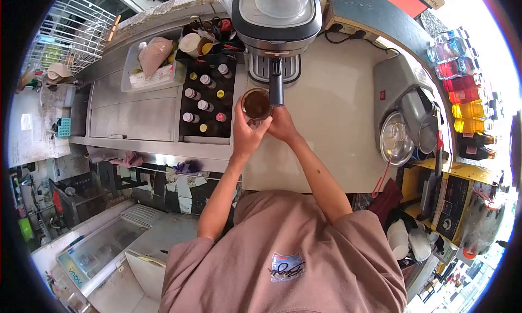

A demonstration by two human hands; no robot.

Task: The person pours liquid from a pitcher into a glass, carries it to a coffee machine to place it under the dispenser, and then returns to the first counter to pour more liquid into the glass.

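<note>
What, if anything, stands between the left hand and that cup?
Nothing visible: the left hand is on the cup. A black handle juts out at the cup's other side, near the right hand.

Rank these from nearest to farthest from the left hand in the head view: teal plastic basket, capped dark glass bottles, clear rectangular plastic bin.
From the left hand:
1. Capped dark glass bottles, just left.
2. Clear rectangular plastic bin, left and forward.
3. Teal plastic basket, far left.

- Left hand (249, 135) holds a glass cup (257, 104), dark inside.
- Right hand (282, 125) is close beside it.
- Coffee machine (277, 27) ahead of both hands.
- Capped bottles (205, 105) left of left hand.
</note>
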